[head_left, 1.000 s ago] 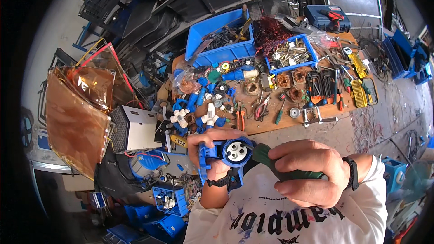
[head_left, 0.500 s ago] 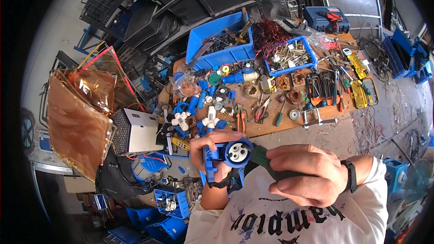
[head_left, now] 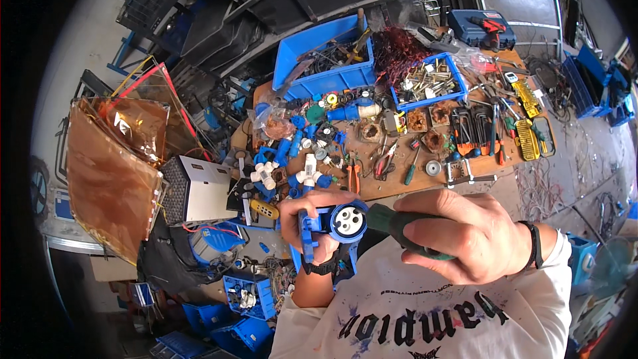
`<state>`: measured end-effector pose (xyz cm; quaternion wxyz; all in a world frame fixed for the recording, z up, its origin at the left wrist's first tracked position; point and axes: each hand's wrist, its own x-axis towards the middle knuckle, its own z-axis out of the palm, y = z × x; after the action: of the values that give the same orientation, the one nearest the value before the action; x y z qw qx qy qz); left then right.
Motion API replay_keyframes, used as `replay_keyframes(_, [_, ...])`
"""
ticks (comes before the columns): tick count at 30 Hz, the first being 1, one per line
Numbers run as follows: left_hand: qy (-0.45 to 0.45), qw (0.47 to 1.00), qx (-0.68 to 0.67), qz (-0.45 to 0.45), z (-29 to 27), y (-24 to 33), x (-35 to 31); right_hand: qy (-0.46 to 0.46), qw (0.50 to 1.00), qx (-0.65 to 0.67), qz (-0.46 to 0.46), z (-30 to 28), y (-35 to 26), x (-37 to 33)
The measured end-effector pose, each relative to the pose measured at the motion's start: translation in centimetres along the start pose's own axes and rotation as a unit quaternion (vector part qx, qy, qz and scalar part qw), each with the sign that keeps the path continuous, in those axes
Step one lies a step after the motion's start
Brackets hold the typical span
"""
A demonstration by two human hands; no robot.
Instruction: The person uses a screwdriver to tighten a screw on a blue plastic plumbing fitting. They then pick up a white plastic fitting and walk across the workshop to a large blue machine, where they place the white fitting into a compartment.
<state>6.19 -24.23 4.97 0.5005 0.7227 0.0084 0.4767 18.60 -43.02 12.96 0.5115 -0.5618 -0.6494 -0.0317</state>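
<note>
My left hand (head_left: 296, 216) is wrapped round a blue industrial socket (head_left: 349, 221). Its round white insert, with several dark holes, faces up, and a blue lid sticks out on the left. In my right hand (head_left: 465, 236) is a thick dark green handle, which looks like a screwdriver (head_left: 383, 219), gripped between fingers and thumb. Its front end is right beside the socket's rim; whether they touch I cannot tell. No shaft shows.
A wooden workbench (head_left: 392, 189) ahead carries pliers (head_left: 353, 176), another green-handled screwdriver (head_left: 412, 167), hex keys (head_left: 473, 129) and white-and-blue plug parts (head_left: 310, 171). Blue bins (head_left: 325, 85) stand at its back. Copper-coloured sheets (head_left: 109, 173) lean on the left.
My right hand has turned and moved slightly up and right, so more of the green handle shows. The socket in my left hand has shifted slightly left and up.
</note>
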Motion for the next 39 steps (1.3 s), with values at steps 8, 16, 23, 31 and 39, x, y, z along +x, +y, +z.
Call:
replay_keyframes(8, [-0.007, 0.988, -0.155, 0.005, -2.5, -3.2, -1.1, -0.091, 0.995, 0.044, -0.025, 0.4, 2.6, 1.5])
replay_keyframes(16, [0.015, 0.988, -0.144, -0.051, -5.3, -6.0, -1.3, -0.097, 0.995, 0.001, 0.037, 3.7, 3.9, 3.1])
replay_keyframes(23, [-0.004, 0.999, -0.014, -0.045, -9.9, -8.5, -0.5, -0.112, 0.960, -0.115, 0.227, 7.1, 3.0, 6.6])
replay_keyframes(31, [0.006, 0.989, -0.137, -0.059, -15.3, -12.1, 1.3, -0.186, 0.969, -0.109, 0.118, 12.0, 4.6, 11.2])
replay_keyframes(39, [0.001, 0.977, -0.174, -0.126, -19.4, -15.5, 1.8, -0.223, 0.957, -0.171, 0.066, 16.3, 4.9, 13.9])
